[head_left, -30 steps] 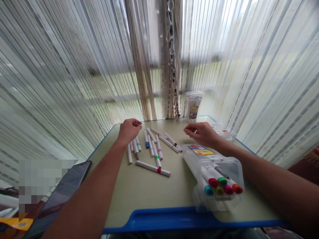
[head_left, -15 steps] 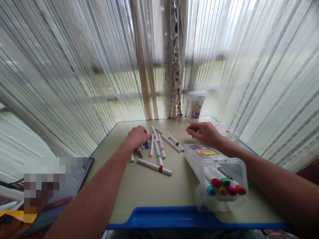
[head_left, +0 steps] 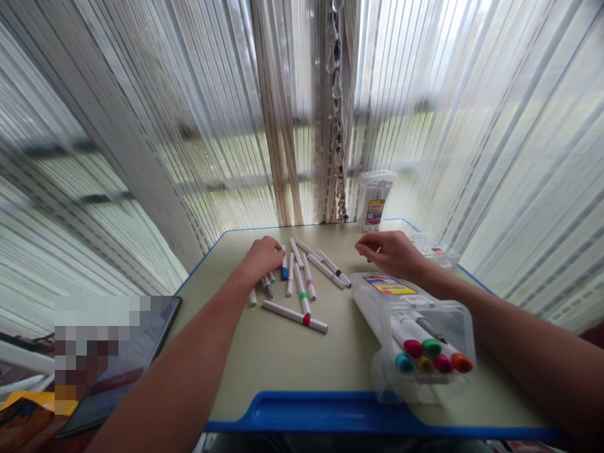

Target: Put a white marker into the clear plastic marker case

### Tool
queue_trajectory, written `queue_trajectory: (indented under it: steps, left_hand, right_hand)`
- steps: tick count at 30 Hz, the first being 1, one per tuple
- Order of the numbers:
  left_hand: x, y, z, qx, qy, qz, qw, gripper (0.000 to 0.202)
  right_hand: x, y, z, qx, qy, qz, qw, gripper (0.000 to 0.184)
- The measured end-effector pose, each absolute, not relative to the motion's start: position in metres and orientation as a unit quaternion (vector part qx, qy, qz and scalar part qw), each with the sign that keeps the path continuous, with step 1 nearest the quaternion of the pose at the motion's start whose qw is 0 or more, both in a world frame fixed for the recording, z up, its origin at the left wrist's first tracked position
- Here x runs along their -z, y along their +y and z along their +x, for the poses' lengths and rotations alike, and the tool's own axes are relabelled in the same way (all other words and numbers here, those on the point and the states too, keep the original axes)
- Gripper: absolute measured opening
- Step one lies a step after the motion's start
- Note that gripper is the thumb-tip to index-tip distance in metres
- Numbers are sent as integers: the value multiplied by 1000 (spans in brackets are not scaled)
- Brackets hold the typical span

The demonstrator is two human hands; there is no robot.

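My left hand [head_left: 265,257] is among loose white markers on the table, its fingers closed at the upper end of a blue-banded marker [head_left: 284,270]. The contact itself is partly hidden. Close beside it lie a green-banded marker [head_left: 302,294], a purple-banded marker [head_left: 309,280] and a grey-tipped marker [head_left: 267,288]. Nearer to me a red-banded marker [head_left: 292,316] lies crosswise. My right hand [head_left: 384,248] hovers or rests behind the clear plastic marker case [head_left: 370,314], fingers loosely bent, thumb apart, nothing visible in them. Several markers with coloured caps lie inside the open-ended case.
Another clear marker case [head_left: 375,201] stands upright at the table's back edge. A flat clear plastic case [head_left: 436,248] lies behind my right wrist. At the left is a dark-screened tablet [head_left: 127,358]. The table [head_left: 283,365] has a blue front trough [head_left: 330,409]; string curtains hang behind.
My left thumb has drawn in toward the fingers at the blue-banded marker, which has tilted slightly. The right hand keeps its pose. The whole view has shifted a little.
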State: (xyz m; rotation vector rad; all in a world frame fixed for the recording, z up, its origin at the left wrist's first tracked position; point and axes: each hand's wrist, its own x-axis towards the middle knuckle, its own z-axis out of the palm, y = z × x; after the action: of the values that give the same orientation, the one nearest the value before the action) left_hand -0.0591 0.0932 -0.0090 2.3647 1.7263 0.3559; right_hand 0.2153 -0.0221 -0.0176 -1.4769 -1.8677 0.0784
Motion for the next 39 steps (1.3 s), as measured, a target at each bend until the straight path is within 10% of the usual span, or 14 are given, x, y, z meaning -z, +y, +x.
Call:
queue_trajectory:
  steps: [39]
  left_hand:
    - [-2,114,-95,-66,651,752,74,35]
  right_hand:
    - [21,-22,216,-39,-734,-575,359,19]
